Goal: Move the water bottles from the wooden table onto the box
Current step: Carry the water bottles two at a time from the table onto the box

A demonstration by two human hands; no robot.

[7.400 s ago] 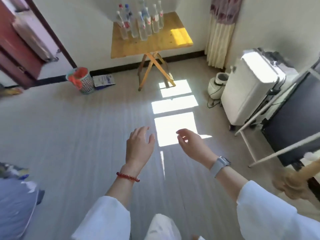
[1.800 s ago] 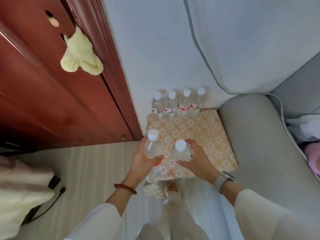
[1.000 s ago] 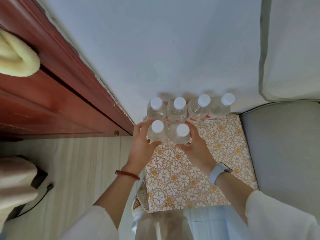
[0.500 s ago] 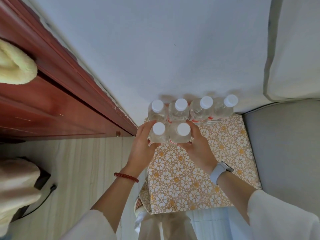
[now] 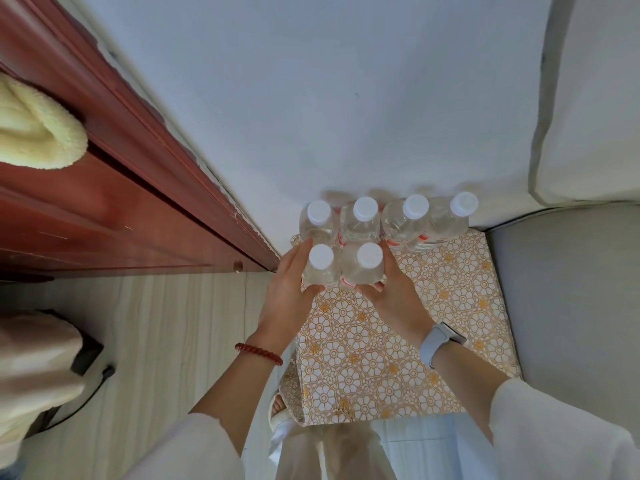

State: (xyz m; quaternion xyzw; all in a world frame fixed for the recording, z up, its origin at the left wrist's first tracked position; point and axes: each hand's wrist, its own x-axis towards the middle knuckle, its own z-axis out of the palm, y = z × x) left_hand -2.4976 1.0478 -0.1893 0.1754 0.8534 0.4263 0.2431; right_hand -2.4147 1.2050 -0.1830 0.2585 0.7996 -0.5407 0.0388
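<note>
Hands first: the left hand (image 5: 289, 289) wraps one upright water bottle (image 5: 320, 268) and the right hand (image 5: 389, 289) wraps its neighbour (image 5: 363, 268), fingers curled round the bodies, both bottles low over or on the patterned box (image 5: 381, 358) — contact underneath is hidden. Just beyond them, touching or nearly so, a back row of four bottles (image 5: 403, 220) stands against the wall (image 5: 346, 98), so any release likely calls for drawing the hands straight back toward the body. Labels show red and white — no writing is legible.
</note>
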